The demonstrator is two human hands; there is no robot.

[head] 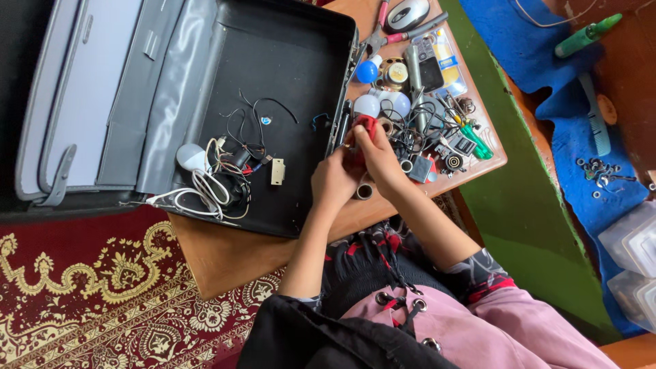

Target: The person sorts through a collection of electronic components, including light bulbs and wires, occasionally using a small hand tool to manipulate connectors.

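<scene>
One open black case (287, 61) lies on one wooden table (225, 260), holding one white bulb (190, 156) among tangled wires, while two more white bulbs (367, 105) and one blue bulb (367, 71) sit beside it. At the case's edge, the left hand (333, 181) and right hand (376, 156) meet, fingers curled closed around one small red object (365, 126). It is mostly hidden, so its long axis and heading cannot be told.

The case (287, 61) is black inside with a grey lid (102, 96), holding white cable (205, 188) and black wires (249, 133). The rug (102, 294) is dark red with a cream floral pattern. The worktop (219, 256) is brown wood, the cloth (533, 48) blue, the bottle (586, 35) green.
</scene>
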